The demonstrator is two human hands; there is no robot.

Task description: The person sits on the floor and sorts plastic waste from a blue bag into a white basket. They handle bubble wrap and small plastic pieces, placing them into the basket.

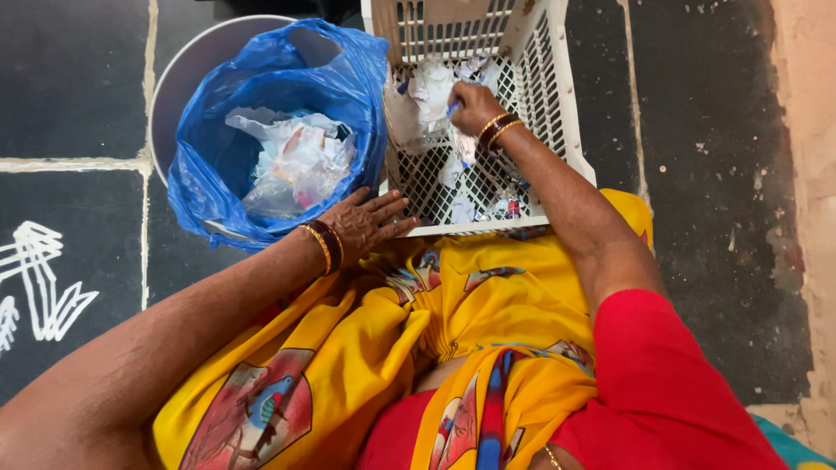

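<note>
My right hand (473, 106) reaches into a white plastic lattice basket (552, 87) and closes on crumpled white paper scraps (431, 91) with a bit of blue showing at the fingers. My left hand (370, 220) rests with fingers spread on the basket's near rim, right beside a bin (187, 65) lined with a blue plastic bag (348, 87). The bag holds crumpled clear plastic and paper waste (296, 161). More small scraps and wrappers (488, 204) lie on the basket's bottom. Both wrists wear bangles.
Dark stone floor (714, 174) with pale joints surrounds the bin and basket. White chalk lines (39, 278) mark the floor at left. A pale wall edge (810, 174) runs along the right. My yellow patterned cloth (488, 296) covers my lap under the basket's near edge.
</note>
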